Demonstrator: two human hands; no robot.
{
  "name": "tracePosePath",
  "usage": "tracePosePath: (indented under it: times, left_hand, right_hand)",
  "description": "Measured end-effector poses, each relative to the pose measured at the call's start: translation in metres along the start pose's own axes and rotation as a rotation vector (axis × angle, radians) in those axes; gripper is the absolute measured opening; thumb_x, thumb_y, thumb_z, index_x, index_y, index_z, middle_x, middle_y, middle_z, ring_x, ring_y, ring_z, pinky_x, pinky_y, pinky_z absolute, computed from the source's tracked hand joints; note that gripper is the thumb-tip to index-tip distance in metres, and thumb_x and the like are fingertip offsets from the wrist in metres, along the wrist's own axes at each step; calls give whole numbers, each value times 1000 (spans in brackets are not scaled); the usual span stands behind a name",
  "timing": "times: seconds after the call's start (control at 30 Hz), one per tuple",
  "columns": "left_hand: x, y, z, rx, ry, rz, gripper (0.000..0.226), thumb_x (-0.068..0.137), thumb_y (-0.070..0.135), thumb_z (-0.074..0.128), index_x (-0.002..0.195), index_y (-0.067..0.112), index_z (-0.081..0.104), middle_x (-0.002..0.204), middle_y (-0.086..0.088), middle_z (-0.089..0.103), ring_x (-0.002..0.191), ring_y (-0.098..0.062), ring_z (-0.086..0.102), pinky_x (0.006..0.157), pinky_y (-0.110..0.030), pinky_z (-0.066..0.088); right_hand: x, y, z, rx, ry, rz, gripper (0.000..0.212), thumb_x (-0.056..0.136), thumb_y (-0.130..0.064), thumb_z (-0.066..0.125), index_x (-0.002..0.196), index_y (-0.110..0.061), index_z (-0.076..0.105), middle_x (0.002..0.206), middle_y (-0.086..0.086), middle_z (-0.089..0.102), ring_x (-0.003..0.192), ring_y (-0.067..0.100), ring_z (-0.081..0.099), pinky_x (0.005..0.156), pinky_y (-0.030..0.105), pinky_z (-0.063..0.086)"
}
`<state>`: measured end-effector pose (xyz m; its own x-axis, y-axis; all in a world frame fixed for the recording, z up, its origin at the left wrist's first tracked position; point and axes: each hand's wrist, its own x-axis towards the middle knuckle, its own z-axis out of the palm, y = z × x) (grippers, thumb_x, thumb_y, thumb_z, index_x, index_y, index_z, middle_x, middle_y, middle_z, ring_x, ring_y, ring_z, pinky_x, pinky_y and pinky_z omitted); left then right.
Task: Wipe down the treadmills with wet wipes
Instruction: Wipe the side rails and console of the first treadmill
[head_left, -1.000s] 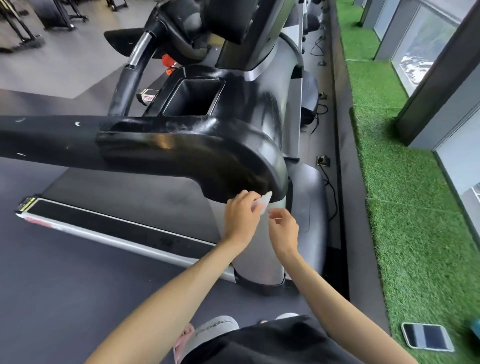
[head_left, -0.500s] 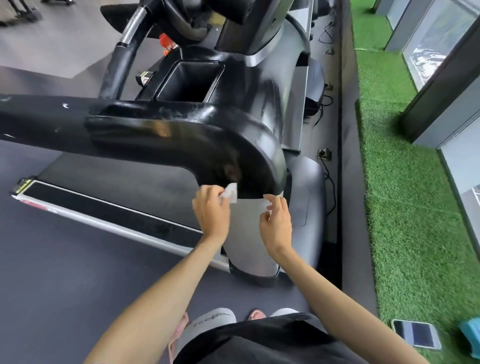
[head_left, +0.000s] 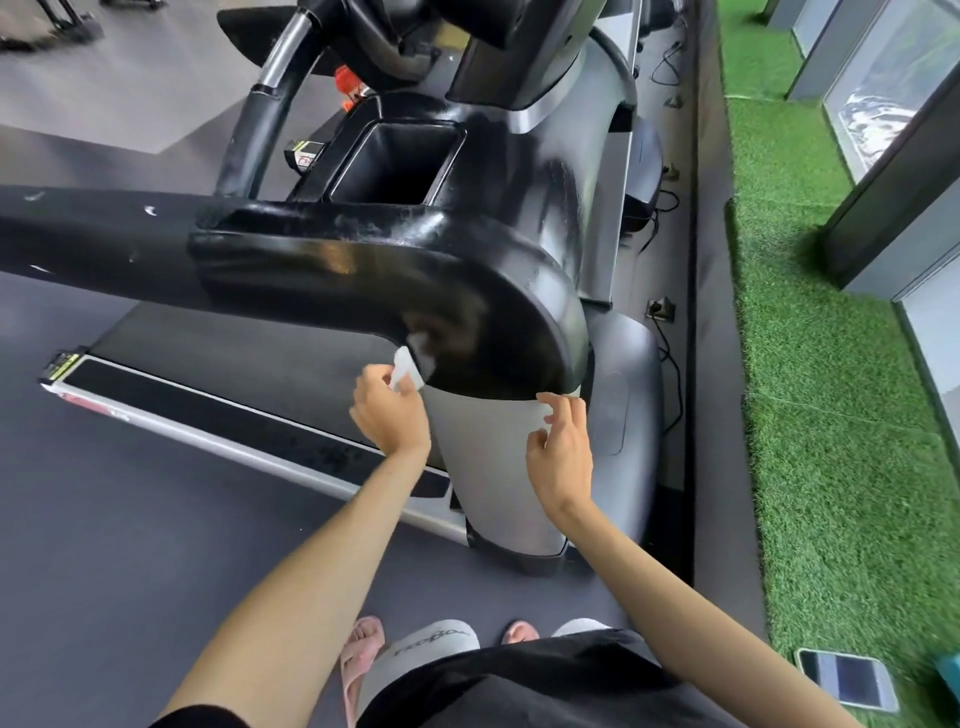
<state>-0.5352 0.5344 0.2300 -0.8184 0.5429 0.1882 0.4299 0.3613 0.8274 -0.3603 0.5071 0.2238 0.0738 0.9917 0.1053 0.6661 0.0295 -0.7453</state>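
Note:
The treadmill stands in front of me, with a glossy black handrail housing on top of a grey upright. My left hand pinches a small white wet wipe and presses it against the housing's lower left edge. A wet smear shines on the black surface just above the wipe. My right hand is at the housing's lower right edge, in front of the upright. Its fingers are apart and loosely curled, and I see nothing gripped in them.
The treadmill belt and its side rail run off to the left. A square cup holder sits in the console. A cable and a floor socket lie to the right. A phone rests on the artificial grass.
My hands were together on the wipe and have moved apart. The left hand carried the wipe left to the housing's edge, and the right hand let go and stayed at the right.

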Motion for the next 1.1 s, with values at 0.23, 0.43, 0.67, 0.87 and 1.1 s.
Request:
tracePosePath:
  times: [0.23, 0.43, 0.67, 0.87, 1.1]
  left_hand:
    - [-84, 39, 18, -160, -388, 276, 14, 99, 21, 49, 88, 15, 54, 84, 7, 53, 70, -2, 49, 60, -12, 36]
    - [-42, 27, 5, -257, -124, -67, 25, 102, 21, 40, 83, 8, 48, 86, -5, 52, 76, -18, 48, 66, -21, 31]
    - [-77, 37, 12, -173, -561, 423, 22, 102, 25, 43, 90, 13, 57, 85, 6, 52, 73, -3, 50, 63, -5, 35]
    - [-34, 46, -16, -308, -78, 236, 25, 98, 25, 39, 79, 13, 48, 80, -3, 53, 74, -14, 48, 66, -25, 36]
    - [-13, 37, -1, -281, -203, -215, 9, 96, 9, 40, 92, 13, 47, 90, -10, 57, 90, -32, 57, 71, -29, 36]
  right_hand:
    - [2, 0, 1, 7, 17, -6, 47, 82, 7, 45, 124, -15, 50, 121, -5, 42, 96, 13, 52, 55, 33, 46]
    - [2, 2, 2, 15, 32, 16, 47, 83, 6, 45, 123, -17, 50, 123, -5, 42, 97, 15, 54, 63, 38, 52]
    - [4, 1, 2, 32, 48, 12, 43, 83, 6, 46, 121, -14, 51, 119, -3, 45, 92, 13, 52, 61, 34, 48]
    - [4, -2, 5, 63, 81, 42, 42, 83, 7, 46, 118, -13, 55, 120, -2, 47, 93, 13, 53, 64, 26, 40]
    - [5, -4, 3, 34, 64, 45, 42, 84, 6, 46, 119, -14, 55, 121, -3, 47, 97, 14, 55, 63, 25, 42]
